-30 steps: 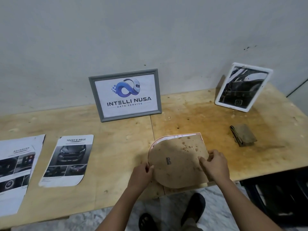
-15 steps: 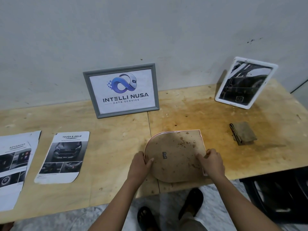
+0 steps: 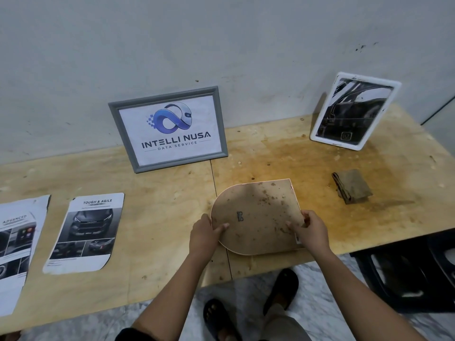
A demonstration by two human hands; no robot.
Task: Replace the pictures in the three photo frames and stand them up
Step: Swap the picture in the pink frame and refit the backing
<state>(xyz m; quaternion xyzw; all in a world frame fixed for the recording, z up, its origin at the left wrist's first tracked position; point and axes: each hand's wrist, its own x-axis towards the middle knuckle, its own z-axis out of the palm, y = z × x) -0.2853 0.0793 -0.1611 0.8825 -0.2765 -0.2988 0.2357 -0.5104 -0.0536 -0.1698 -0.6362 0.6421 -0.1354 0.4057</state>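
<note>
An arch-shaped photo frame [image 3: 256,215] lies face down near the table's front edge, its stained brown backing up. My left hand [image 3: 205,233] grips its rounded left edge, thumb on the backing. My right hand [image 3: 311,230] pinches its right edge. A grey frame [image 3: 168,129] with a logo picture stands against the wall. A white frame [image 3: 354,110] with a dark car picture leans upright at the back right. Two loose car printouts lie on the left: one [image 3: 85,231] titled "Tough & Agile", another [image 3: 17,244] at the far left edge.
A folded brown piece [image 3: 352,185] lies on the wooden table [image 3: 157,200] right of the arch frame. A dark object [image 3: 406,271] sits on the floor at the right. My sandalled feet [image 3: 256,301] are below the table's front edge.
Both hands stay on the arch frame, and the right hand has shifted its pinch on the right edge. The camera view has shifted slightly.
</note>
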